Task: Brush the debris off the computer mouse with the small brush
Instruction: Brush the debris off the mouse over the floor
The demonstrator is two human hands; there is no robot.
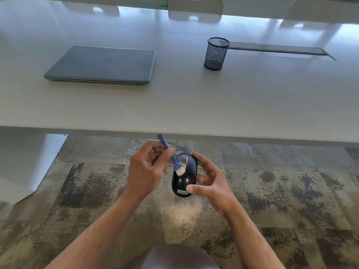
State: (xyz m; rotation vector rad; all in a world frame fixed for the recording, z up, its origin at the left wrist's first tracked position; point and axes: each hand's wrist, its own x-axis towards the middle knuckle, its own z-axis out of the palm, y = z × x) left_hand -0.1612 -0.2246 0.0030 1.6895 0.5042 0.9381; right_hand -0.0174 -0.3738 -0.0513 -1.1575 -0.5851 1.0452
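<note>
- The black Lenovo mouse [184, 174] is gripped in the right hand [210, 184].
- The small blue brush [175, 162] is pinched in the left hand [148, 167], bristles on the mouse.
- Debris [183, 163] remains beside the scroll wheel; brushing is judged unfinished.

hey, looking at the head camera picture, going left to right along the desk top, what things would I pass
laptop, closed and lying flat → black mesh pen cup, standing upright → long dark cable slot set into the table, starting just behind the cup.
</note>
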